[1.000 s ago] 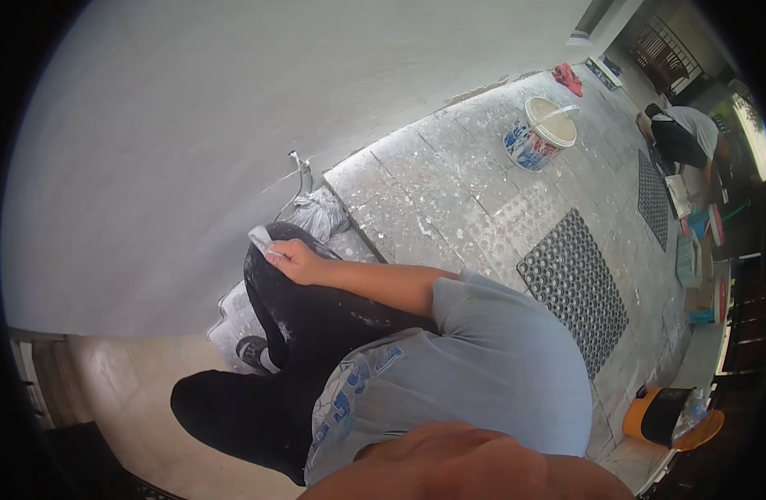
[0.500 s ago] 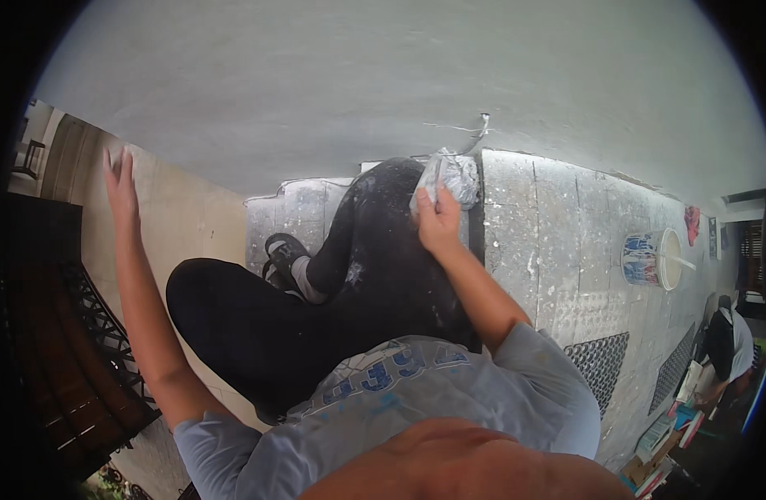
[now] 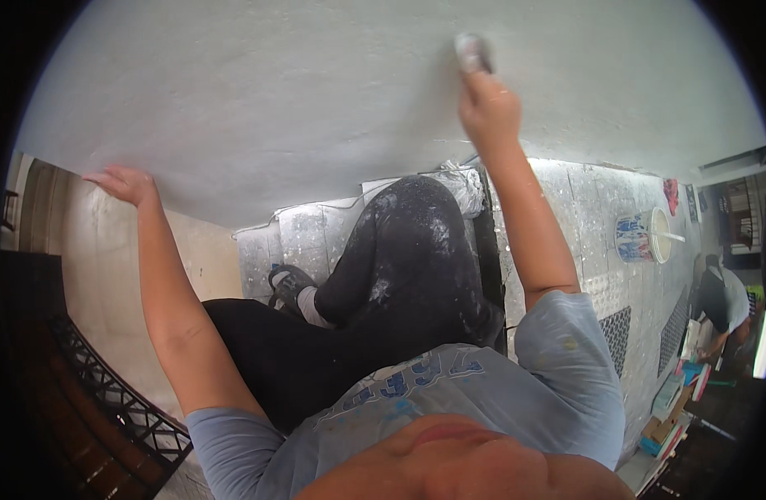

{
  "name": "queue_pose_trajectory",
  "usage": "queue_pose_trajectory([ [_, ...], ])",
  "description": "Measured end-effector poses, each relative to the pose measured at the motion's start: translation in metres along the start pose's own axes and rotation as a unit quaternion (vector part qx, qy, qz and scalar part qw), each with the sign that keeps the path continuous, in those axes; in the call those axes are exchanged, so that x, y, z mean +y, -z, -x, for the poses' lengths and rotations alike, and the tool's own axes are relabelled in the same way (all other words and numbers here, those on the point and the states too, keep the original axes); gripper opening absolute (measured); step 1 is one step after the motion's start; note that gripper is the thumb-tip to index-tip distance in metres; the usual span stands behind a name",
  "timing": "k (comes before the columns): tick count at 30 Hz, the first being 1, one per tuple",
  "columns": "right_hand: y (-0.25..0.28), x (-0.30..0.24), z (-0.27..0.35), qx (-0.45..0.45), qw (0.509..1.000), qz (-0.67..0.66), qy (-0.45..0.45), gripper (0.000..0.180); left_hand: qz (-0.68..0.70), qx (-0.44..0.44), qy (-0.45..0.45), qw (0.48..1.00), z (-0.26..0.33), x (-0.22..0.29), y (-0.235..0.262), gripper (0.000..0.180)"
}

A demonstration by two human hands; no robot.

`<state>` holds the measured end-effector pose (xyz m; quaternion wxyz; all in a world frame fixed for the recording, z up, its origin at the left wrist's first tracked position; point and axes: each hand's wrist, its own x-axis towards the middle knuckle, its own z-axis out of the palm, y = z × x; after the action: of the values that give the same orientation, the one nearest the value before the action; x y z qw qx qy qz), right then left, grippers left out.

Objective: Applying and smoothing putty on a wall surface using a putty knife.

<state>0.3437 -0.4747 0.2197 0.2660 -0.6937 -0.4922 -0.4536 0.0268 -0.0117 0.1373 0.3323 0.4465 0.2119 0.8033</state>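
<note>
My right hand (image 3: 491,108) is raised against the pale grey wall (image 3: 316,83). It is closed around a small whitish, dark-edged flat thing (image 3: 473,52), too blurred for me to tell its kind. Over at the wall's left edge, my left hand (image 3: 124,183) is open, its fingers stretched out along the edge and nothing in them. A crumpled pale plastic bag (image 3: 464,187) lies at the foot of the wall, beside my raised knee in black trousers (image 3: 416,225) smeared with white.
A paint-streaked bucket (image 3: 633,239) with a pale handle sticking out stands on the spattered paving (image 3: 566,225) to the right. Farther right a person (image 3: 724,300) bends over boxes and other goods. A red cloth-like thing (image 3: 671,196) lies near the wall. Dark metal latticework (image 3: 108,383) runs at lower left.
My right hand has gone up from beside the plastic bag onto the wall. My left hand has come down and inward to the wall's edge.
</note>
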Motion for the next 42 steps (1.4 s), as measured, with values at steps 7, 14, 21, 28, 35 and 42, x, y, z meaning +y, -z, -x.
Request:
queue_pose_trajectory([
  [7, 0.007, 0.022, -0.006, 0.187, 0.938, -0.106, -0.272, 0.053, -0.219, -0.081, 0.230, 0.945, -0.018, -0.074, 0.087, 0.072],
  [14, -0.010, -0.008, 0.020, 0.048, 0.976, 0.060, -0.203, 0.052, -0.219, -0.049, 0.349, 0.910, -0.017, -0.054, 0.074, 0.078],
  [21, -0.001, -0.002, 0.010, 0.003, 0.989, 0.067, -0.133, 0.054, -0.247, -0.050, 0.447, 0.858, -0.015, -0.029, 0.073, 0.075],
  [28, -0.002, -0.002, 0.012, -0.023, 0.995, 0.089, -0.041, 0.059, -0.246, -0.089, 0.449, 0.854, -0.014, -0.034, 0.079, 0.073],
  [35, -0.005, -0.002, 0.012, -0.083, 0.990, 0.078, -0.087, 0.058, -0.262, -0.064, 0.422, 0.866, -0.013, -0.039, 0.080, 0.073],
  [42, -0.011, -0.009, 0.011, 0.011, 0.995, 0.087, -0.051, 0.043, -0.271, -0.076, 0.458, 0.843, -0.010, -0.039, 0.080, 0.074],
])
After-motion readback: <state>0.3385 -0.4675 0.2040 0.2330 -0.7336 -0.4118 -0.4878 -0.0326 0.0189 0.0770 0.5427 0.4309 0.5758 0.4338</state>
